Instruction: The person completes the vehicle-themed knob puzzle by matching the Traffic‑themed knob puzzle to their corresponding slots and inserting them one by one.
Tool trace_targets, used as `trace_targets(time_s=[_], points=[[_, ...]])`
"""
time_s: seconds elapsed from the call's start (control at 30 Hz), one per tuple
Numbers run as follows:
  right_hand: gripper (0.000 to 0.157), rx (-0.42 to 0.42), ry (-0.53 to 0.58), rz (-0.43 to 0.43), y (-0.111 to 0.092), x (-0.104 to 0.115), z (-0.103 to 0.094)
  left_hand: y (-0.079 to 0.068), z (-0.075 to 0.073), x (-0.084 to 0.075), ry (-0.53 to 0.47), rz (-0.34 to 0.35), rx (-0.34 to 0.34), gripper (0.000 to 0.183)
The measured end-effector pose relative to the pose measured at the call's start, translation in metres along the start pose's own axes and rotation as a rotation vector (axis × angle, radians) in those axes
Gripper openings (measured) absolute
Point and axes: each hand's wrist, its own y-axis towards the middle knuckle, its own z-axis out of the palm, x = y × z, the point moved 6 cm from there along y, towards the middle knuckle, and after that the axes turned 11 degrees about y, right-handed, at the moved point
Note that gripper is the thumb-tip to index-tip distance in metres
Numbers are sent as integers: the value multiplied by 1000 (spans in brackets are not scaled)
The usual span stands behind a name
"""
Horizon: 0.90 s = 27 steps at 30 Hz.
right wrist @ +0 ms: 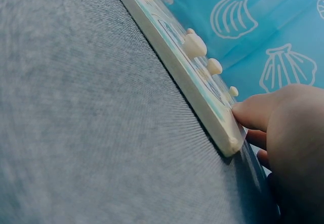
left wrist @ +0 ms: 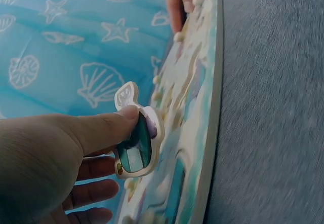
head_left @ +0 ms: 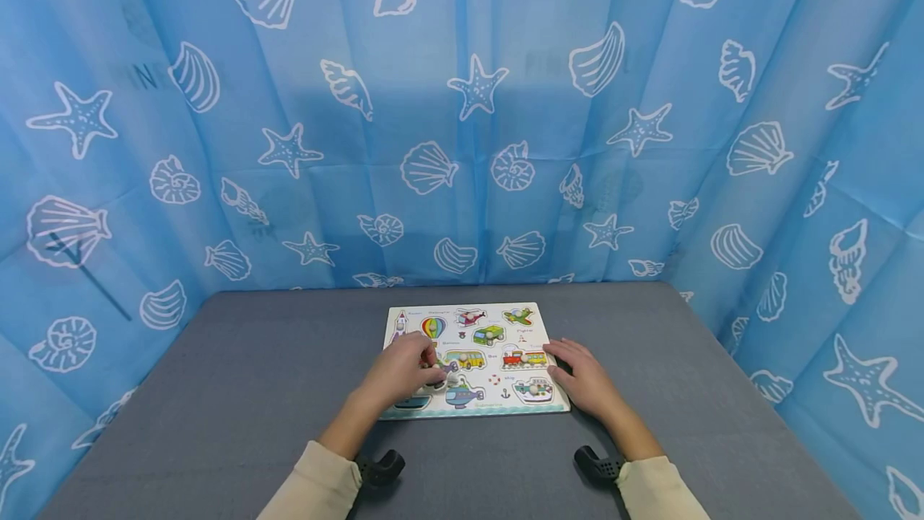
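A wooden peg puzzle board (head_left: 476,416) with vehicle pictures lies on the table. My left hand (head_left: 402,363) is over its left part. Between thumb and fingers it pinches a puzzle piece (left wrist: 135,150) with a teal body, a pale window and a raised fin-like end, held above the board and tilted. Below this hand, at the board's lower left, shows a dark teal recess (head_left: 413,404). My right hand (head_left: 586,378) rests at the board's right edge, fingers by the train piece (head_left: 524,359). In the right wrist view its thumb (right wrist: 253,111) touches the board near a corner.
Other knobbed pieces sit in the board, among them a bus (head_left: 465,359), a submarine (head_left: 464,395), a ship (head_left: 534,390) and a balloon (head_left: 433,328). Grey cloth covers the table (head_left: 289,392). A blue curtain (head_left: 462,199) with white shells hangs behind and at the sides.
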Motion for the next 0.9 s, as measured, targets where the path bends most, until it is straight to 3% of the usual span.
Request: trace_targets(time_s=[0.37, 0.9], points=[[41, -2, 12, 2, 1, -3, 1, 8, 13, -23, 13, 74, 33, 32], [41, -2, 4, 6, 1, -3, 0, 10, 26, -34, 73, 102, 73, 29]])
